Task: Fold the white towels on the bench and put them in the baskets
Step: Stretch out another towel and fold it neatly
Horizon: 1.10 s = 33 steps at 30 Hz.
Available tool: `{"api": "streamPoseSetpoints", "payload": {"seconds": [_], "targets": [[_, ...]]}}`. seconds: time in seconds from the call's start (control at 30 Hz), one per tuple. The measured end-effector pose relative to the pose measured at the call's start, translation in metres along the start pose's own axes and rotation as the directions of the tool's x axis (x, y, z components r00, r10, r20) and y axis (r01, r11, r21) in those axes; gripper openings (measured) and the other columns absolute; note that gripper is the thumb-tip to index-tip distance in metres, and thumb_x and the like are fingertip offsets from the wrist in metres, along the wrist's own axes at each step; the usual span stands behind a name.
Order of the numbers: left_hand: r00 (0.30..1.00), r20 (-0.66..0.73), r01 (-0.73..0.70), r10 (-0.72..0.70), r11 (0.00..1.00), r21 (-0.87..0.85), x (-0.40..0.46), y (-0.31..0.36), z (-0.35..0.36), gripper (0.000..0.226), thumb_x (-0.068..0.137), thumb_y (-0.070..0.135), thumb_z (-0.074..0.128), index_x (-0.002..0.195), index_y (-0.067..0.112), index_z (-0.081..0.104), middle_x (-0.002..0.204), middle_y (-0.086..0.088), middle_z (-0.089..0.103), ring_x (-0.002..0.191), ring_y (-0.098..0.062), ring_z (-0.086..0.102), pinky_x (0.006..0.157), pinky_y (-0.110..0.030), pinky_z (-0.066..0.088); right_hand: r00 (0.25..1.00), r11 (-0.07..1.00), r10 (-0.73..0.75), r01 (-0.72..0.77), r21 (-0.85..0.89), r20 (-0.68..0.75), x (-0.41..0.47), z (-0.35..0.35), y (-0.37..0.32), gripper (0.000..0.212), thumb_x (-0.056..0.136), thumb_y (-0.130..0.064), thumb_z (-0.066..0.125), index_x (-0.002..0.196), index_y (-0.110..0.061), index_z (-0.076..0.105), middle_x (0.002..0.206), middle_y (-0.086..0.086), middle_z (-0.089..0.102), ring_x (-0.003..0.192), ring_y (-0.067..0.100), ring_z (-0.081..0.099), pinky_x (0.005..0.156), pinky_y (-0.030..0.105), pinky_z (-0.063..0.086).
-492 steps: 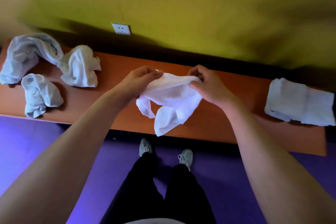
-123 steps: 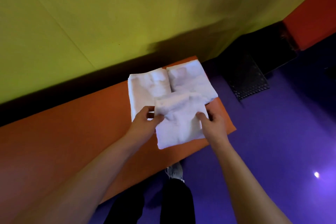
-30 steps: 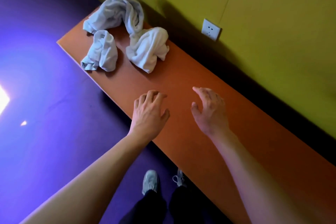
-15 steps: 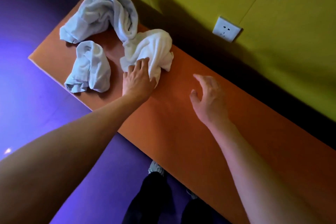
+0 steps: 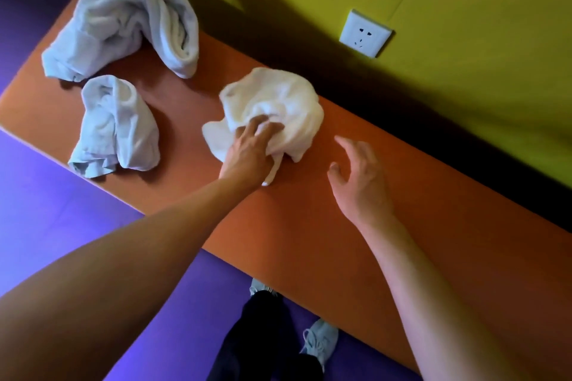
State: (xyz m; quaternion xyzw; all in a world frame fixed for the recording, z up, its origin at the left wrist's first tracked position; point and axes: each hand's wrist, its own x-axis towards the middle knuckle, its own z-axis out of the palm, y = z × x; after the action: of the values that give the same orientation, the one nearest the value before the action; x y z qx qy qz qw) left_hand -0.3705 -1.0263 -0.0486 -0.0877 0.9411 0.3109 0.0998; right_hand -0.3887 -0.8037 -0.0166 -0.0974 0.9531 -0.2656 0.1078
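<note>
My left arm stretches forward and across from the lower left, and my left hand (image 5: 252, 153) lies on the crumpled white towel (image 5: 280, 108) in the middle of the orange bench (image 5: 309, 226). My fingers (image 5: 258, 122) dig into its folds, curled so they bunch the cloth under my palm; a strip of towel sticks out below my wrist on the bench top. The towel is a loose rounded heap, lying nearer the wall side of the bench than the front edge.

My right arm comes in from the lower right, forearm angled up toward the towel. My right hand (image 5: 360, 182) sits just to the right of the towel, apart from it, fingers spread and slightly bent, thumb out to the left, holding nothing. I cannot tell whether it touches the bench or floats just above it.

At the left end of the bench lie two more crumpled towels: a large towel (image 5: 123, 25) curved into an arch near the wall, and a small towel (image 5: 117, 127) just in front of it near the front edge. Both are well apart from my hands.

A white wall socket (image 5: 365, 33) sits on the yellow-green wall (image 5: 464, 40) beyond the bench. Below, my dark trousers (image 5: 266, 337) and a pale shoe (image 5: 322, 342) stand on the purple floor (image 5: 62, 210).
</note>
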Motion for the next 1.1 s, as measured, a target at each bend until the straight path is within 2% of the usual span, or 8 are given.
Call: {"api": "streamPoseSetpoints", "payload": {"seconds": [0.13,0.43,0.57,0.63,0.73,0.8,0.97,1.1], "targets": [[0.961,0.161,-0.236,0.224,0.97,0.058,-0.049,0.032,0.046,0.063,0.081,0.01,0.07,0.139,0.028,0.054,0.155,-0.005,0.037,0.124,-0.038,0.045,0.088,-0.053,0.053,1.0,0.999,0.025,-0.026,-0.026,-0.013,-0.007,-0.006,0.017,0.05,0.093,-0.026,0.061,0.142,-0.021,0.051,0.133,0.008,0.056,0.118,0.028,0.057,0.092,0.045,0.054],[0.913,0.269,-0.322,0.306,0.947,0.016,-0.125,0.068,0.1,0.059,0.087,0.042,0.068,0.142,0.036,0.047,0.152,0.001,0.035,0.12,-0.03,0.045,0.082,-0.042,0.053,0.92,0.94,0.334,-0.307,-0.15,0.207,-0.034,-0.009,0.087,0.061,0.102,-0.048,0.046,0.157,-0.028,0.03,0.159,0.005,0.039,0.145,0.031,0.037,0.118,0.05,0.028],[0.975,-0.008,-0.218,0.222,0.964,0.151,-0.102,0.075,0.088,0.043,0.091,0.036,0.054,0.132,0.024,0.055,0.131,-0.001,0.055,0.099,-0.032,0.055,0.083,-0.044,0.044,0.879,0.93,0.359,-0.366,-0.04,0.314,-0.036,-0.004,0.102,0.064,0.1,-0.044,0.054,0.158,-0.031,0.029,0.16,0.005,0.037,0.145,0.033,0.038,0.118,0.054,0.032],[0.989,-0.105,-0.072,0.102,0.964,0.255,-0.075,0.076,0.082,0.052,0.089,0.025,0.059,0.14,0.023,0.049,0.138,-0.003,0.053,0.108,-0.036,0.053,0.089,-0.046,0.04,0.879,0.925,0.362,-0.38,-0.003,0.312,-0.041,-0.006,0.104,0.061,0.097,-0.038,0.059,0.154,-0.033,0.036,0.155,0.002,0.041,0.141,0.031,0.042,0.115,0.055,0.036],[0.98,0.179,0.037,-0.082,0.97,0.241,-0.038,0.073,0.074,0.062,0.093,0.03,0.061,0.15,0.03,0.036,0.147,-0.003,0.051,0.131,-0.034,0.043,0.106,-0.049,0.032,0.885,0.946,0.32,-0.315,-0.073,0.338,-0.054,-0.008,0.107,0.044,0.092,-0.035,0.063,0.135,-0.033,0.054,0.131,0.002,0.052,0.124,0.031,0.054,0.106,0.053,0.046],[0.943,0.321,0.023,-0.091,0.978,0.21,-0.029,0.075,0.07,0.041,0.093,0.031,0.062,0.134,0.03,0.055,0.128,-0.005,0.065,0.122,-0.034,0.053,0.102,-0.044,0.037,0.89,0.947,0.32,-0.31,-0.084,0.326,-0.062,-0.008,0.11,0.035,0.091,-0.038,0.066,0.125,-0.031,0.059,0.124,0.001,0.053,0.117,0.03,0.057,0.1,0.05,0.049],[0.933,0.288,-0.196,0.216,0.976,-0.095,-0.051,0.111,0.05,0.015,0.094,0.022,0.064,0.109,0.023,0.066,0.098,0.001,0.068,0.086,-0.023,0.062,0.07,-0.033,0.047,0.954,0.953,0.153,-0.212,0.219,0.258,-0.075,-0.021,0.108,0.076,0.086,-0.036,0.076,0.15,-0.041,0.034,0.15,-0.004,0.048,0.133,0.021,0.05,0.108,0.042,0.047],[0.912,0.193,-0.336,0.361,0.93,-0.151,-0.079,0.145,0.016,0.014,0.096,0.018,0.065,0.109,0.017,0.067,0.092,0.006,0.063,0.077,-0.013,0.055,0.063,-0.016,0.039,0.972,0.885,0.083,-0.173,0.433,0.219,-0.086,-0.055,0.088,0.023,0.092,-0.019,0.071,0.114,-0.025,0.068,0.106,-0.003,0.069,0.094,0.015,0.064,0.068,0.019,0.048]]}}
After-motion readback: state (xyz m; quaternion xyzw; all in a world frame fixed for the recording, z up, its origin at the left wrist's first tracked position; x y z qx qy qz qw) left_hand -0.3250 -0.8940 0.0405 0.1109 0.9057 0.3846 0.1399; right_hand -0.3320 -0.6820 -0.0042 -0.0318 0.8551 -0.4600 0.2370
